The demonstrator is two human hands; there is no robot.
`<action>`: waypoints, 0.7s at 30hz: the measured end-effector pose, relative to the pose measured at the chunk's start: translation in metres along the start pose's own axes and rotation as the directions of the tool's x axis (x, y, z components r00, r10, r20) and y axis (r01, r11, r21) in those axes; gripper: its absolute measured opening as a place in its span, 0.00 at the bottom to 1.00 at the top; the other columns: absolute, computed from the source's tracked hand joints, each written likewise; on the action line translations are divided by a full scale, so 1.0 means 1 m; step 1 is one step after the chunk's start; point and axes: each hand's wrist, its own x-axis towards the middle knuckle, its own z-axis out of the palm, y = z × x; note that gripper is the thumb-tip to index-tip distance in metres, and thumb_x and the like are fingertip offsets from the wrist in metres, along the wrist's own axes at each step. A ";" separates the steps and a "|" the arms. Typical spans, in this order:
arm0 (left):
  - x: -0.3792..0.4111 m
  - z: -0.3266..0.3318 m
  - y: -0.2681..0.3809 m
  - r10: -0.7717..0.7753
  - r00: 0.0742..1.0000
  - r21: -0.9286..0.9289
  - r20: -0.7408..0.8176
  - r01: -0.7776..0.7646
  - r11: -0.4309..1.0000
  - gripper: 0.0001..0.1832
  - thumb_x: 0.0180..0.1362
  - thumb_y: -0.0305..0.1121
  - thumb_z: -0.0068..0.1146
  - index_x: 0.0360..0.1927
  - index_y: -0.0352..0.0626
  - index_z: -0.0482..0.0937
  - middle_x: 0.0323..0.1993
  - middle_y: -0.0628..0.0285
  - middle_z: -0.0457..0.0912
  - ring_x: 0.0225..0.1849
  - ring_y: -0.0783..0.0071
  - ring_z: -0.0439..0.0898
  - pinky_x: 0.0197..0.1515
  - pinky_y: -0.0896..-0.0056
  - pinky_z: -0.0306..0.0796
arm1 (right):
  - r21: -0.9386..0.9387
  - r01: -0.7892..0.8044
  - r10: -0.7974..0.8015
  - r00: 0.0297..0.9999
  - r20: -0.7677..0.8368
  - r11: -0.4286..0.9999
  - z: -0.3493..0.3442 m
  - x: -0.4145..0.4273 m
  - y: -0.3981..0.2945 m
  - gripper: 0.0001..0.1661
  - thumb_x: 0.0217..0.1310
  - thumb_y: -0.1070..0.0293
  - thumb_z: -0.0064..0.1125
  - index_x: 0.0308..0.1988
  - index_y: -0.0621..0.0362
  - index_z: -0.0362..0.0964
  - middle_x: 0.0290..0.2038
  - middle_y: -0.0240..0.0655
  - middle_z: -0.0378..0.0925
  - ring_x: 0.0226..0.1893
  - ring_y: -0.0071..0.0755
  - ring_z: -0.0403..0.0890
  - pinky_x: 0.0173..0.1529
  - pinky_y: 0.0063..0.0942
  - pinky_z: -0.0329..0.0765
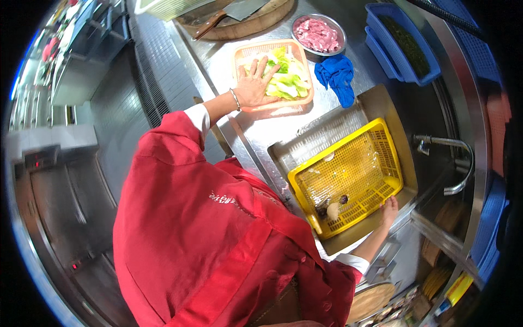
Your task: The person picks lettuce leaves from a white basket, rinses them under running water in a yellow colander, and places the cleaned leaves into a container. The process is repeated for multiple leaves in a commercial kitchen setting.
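My left hand [254, 86] lies flat with spread fingers on cut lettuce leaves [289, 86] in a shallow peach-coloured plastic basket [238, 53]. This basket rests on the steel counter. Over at the sink, my right hand [390, 210] grips the near right rim of a yellow perforated plastic basket [347, 171]. The basket sits tilted in the steel sink basin [402, 122]. A few dark scraps and a pale piece [333, 211] lie in its lower corner; I cannot tell what they are.
Beyond the lettuce are a cleaver [245, 9] on a round wooden chopping block [249, 29], a steel bowl of sliced raw meat [316, 34] and a blue cloth [337, 75]. A faucet [461, 143] arches beside the sink. Blue baskets [427, 77] stand at the back.
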 end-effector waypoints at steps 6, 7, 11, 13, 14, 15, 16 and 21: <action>0.017 -0.015 -0.032 0.150 0.984 -0.334 0.092 -0.112 0.936 0.49 0.46 0.62 0.56 0.69 0.56 0.50 0.68 0.40 0.44 0.69 0.40 0.46 0.64 0.41 0.48 | -0.276 0.001 -0.026 0.996 -0.086 0.961 0.062 -0.157 0.007 0.14 0.64 0.64 0.52 0.48 0.56 0.68 0.41 0.27 0.74 0.36 0.21 0.74 0.34 0.22 0.73; 0.018 -0.023 -0.043 0.203 0.979 -0.494 0.021 -0.166 0.854 0.47 0.48 0.60 0.57 0.68 0.55 0.52 0.68 0.41 0.46 0.70 0.43 0.46 0.65 0.46 0.49 | -0.308 0.002 -0.010 1.000 -0.027 0.951 0.085 -0.179 -0.007 0.16 0.64 0.63 0.51 0.49 0.58 0.69 0.42 0.29 0.75 0.38 0.23 0.74 0.36 0.23 0.73; 0.007 -0.044 -0.085 0.267 0.964 -1.000 0.012 0.008 0.017 0.37 0.55 0.50 0.54 0.66 0.50 0.58 0.66 0.43 0.54 0.69 0.51 0.51 0.65 0.62 0.53 | -0.510 0.308 -0.232 0.950 0.209 0.803 0.209 -0.228 -0.090 0.17 0.61 0.67 0.49 0.49 0.62 0.70 0.39 0.46 0.78 0.38 0.38 0.80 0.45 0.30 0.74; 0.007 -0.045 -0.105 0.248 0.961 -0.952 0.123 0.185 -0.243 0.31 0.60 0.44 0.48 0.63 0.39 0.60 0.61 0.44 0.63 0.62 0.55 0.63 0.63 0.58 0.60 | -0.526 0.511 -0.413 0.859 0.301 0.680 0.276 -0.236 -0.140 0.16 0.60 0.70 0.48 0.47 0.62 0.71 0.44 0.48 0.76 0.44 0.47 0.78 0.48 0.35 0.73; 0.007 -0.043 -0.114 0.277 0.944 -0.856 0.177 0.287 -0.431 0.29 0.61 0.44 0.47 0.62 0.37 0.61 0.59 0.45 0.65 0.60 0.56 0.66 0.62 0.58 0.62 | -0.540 0.566 -0.451 0.824 0.345 0.622 0.309 -0.236 -0.164 0.15 0.59 0.72 0.49 0.47 0.60 0.71 0.44 0.47 0.76 0.46 0.48 0.76 0.52 0.36 0.71; 0.006 -0.039 -0.123 0.295 0.915 -0.705 0.274 0.400 -0.586 0.28 0.62 0.43 0.45 0.61 0.34 0.62 0.58 0.45 0.67 0.58 0.57 0.68 0.61 0.58 0.63 | -0.493 0.641 -0.539 0.765 0.352 0.588 0.343 -0.237 -0.185 0.15 0.58 0.73 0.49 0.47 0.59 0.72 0.45 0.47 0.75 0.47 0.48 0.75 0.53 0.36 0.70; 0.006 -0.035 -0.134 0.341 0.903 -0.586 0.260 0.428 -0.688 0.24 0.63 0.39 0.43 0.57 0.31 0.64 0.54 0.46 0.70 0.56 0.58 0.71 0.59 0.58 0.66 | -0.387 0.774 -0.684 0.628 0.370 0.501 0.374 -0.236 -0.203 0.16 0.57 0.74 0.50 0.47 0.58 0.72 0.45 0.47 0.75 0.48 0.49 0.74 0.54 0.36 0.69; -0.047 0.002 -0.191 0.327 0.897 -0.302 0.296 0.413 -0.860 0.14 0.64 0.33 0.39 0.48 0.34 0.69 0.42 0.51 0.78 0.43 0.61 0.79 0.48 0.62 0.74 | -0.468 0.884 -0.826 0.251 0.504 -0.017 0.498 -0.222 -0.241 0.18 0.57 0.67 0.53 0.50 0.49 0.73 0.60 0.42 0.62 0.60 0.52 0.61 0.61 0.43 0.61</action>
